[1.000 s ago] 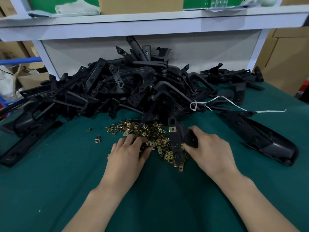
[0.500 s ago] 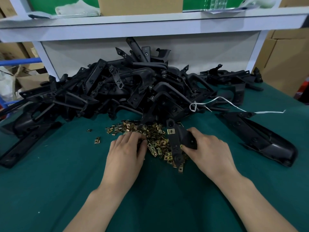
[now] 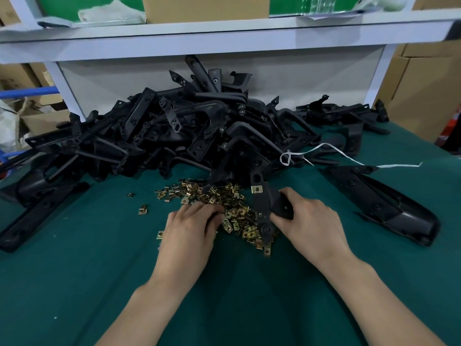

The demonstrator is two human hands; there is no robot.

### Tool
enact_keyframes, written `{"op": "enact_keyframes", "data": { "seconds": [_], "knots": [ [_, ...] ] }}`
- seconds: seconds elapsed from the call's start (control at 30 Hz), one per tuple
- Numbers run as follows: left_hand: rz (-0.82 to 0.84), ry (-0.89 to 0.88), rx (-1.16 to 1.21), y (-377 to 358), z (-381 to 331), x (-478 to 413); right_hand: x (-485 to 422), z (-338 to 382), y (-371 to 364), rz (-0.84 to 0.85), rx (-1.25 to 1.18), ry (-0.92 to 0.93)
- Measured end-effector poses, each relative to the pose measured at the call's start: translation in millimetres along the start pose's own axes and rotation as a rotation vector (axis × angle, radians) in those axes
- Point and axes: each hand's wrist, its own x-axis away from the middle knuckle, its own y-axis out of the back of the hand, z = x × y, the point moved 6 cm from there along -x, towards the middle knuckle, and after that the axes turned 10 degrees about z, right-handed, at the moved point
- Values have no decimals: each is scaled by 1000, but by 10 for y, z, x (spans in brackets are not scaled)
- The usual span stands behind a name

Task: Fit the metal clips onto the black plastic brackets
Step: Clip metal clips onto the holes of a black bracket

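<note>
A heap of small brass-coloured metal clips (image 3: 224, 203) lies on the green table cover in front of me. My right hand (image 3: 309, 221) grips a black plastic bracket (image 3: 264, 208) that stands over the right side of the heap; one clip (image 3: 257, 189) sits on its upper arm. My left hand (image 3: 192, 228) rests on the left part of the heap with its fingertips curled down among the clips; whether they pinch one is hidden. A large pile of black brackets (image 3: 187, 136) fills the table behind.
A long black bracket (image 3: 389, 206) lies to the right, another (image 3: 32, 221) at the far left. Stray clips (image 3: 143, 210) lie left of the heap. A white string (image 3: 349, 161) trails across the pile's right side. A white shelf (image 3: 224, 41) overhangs the back.
My left hand has slid forward and to the right into the clip heap, its fingers curling. My right hand and the bracket stayed almost still.
</note>
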Motion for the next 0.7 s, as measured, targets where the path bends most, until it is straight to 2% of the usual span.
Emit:
{"op": "enact_keyframes", "data": {
  "seconds": [0.17,0.3,0.43,0.57,0.7],
  "knots": [
    [-63,21,61,53,7,11,1,-14,-4,18,-2,-9],
    [-86,112,471,87,-25,31,3,-16,-5,10,-12,-1],
    [-21,161,819,26,-82,28,3,-24,4,-9,-31,-3],
    [-7,155,1023,-4,-62,17,1,-21,9,-17,-31,-6],
    [6,137,1068,-10,-52,13,5,-19,8,-18,-19,-3]
  ]
}}
